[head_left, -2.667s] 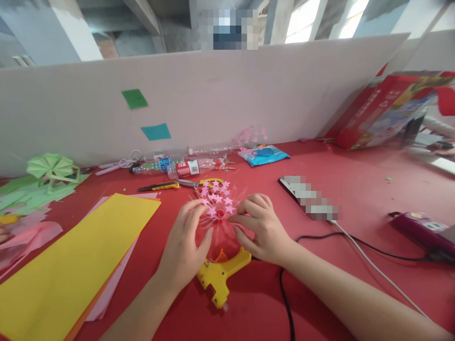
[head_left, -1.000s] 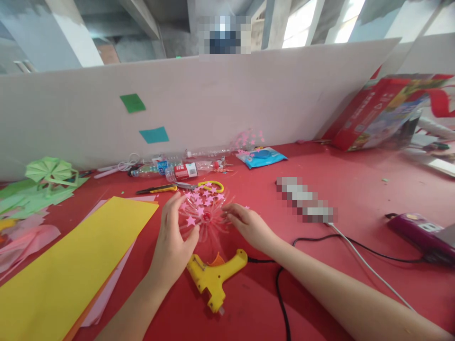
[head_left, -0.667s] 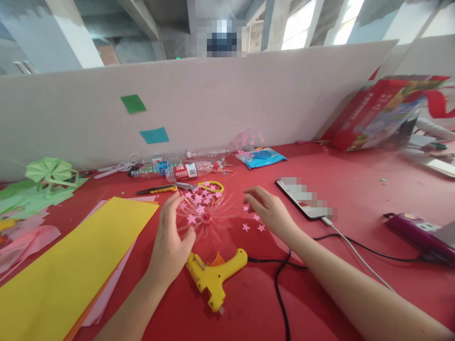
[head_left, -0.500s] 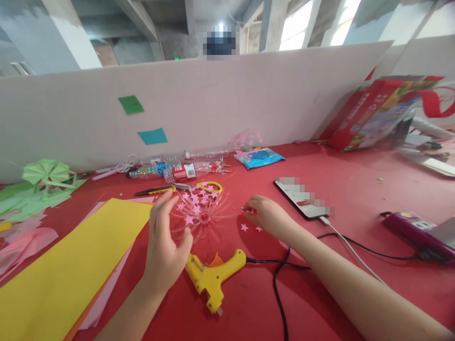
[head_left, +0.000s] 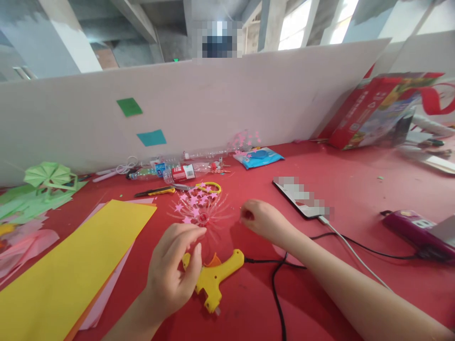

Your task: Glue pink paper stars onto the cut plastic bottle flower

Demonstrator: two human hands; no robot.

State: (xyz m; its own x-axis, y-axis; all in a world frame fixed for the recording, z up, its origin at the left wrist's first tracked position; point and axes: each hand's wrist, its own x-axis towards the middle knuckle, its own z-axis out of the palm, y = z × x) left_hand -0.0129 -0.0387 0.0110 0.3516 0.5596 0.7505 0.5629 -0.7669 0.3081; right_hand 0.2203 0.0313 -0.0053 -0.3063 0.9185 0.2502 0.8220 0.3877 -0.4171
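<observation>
My left hand (head_left: pixel 176 272) is over the front of a yellow hot glue gun (head_left: pixel 215 279). Its fingers are curved, the thumb is apart from them, and nothing is between. The glue gun lies on the red table. Beyond that hand sits a clear plastic bottle piece (head_left: pixel 203 219) cut into thin splayed strips, with pink paper stars (head_left: pixel 194 200) along several of them. My right hand (head_left: pixel 263 219) is curled closed low over the table, right of the cut bottle. Its fingertips are turned away, so whatever they hold is hidden.
A phone (head_left: pixel 300 199) on a white cable lies to the right, near a purple device (head_left: pixel 419 234). Black cord (head_left: pixel 279 284) crosses the front. Yellow paper (head_left: pixel 78 265) covers the left. Behind are a cutter (head_left: pixel 156 191), scissors (head_left: pixel 209 185), bottles (head_left: pixel 181 173) and wipes (head_left: pixel 261 157).
My left hand has moved down and right from beside the cut bottle to the glue gun. My right hand's fingers have curled in, and two loose pink stars below it no longer show.
</observation>
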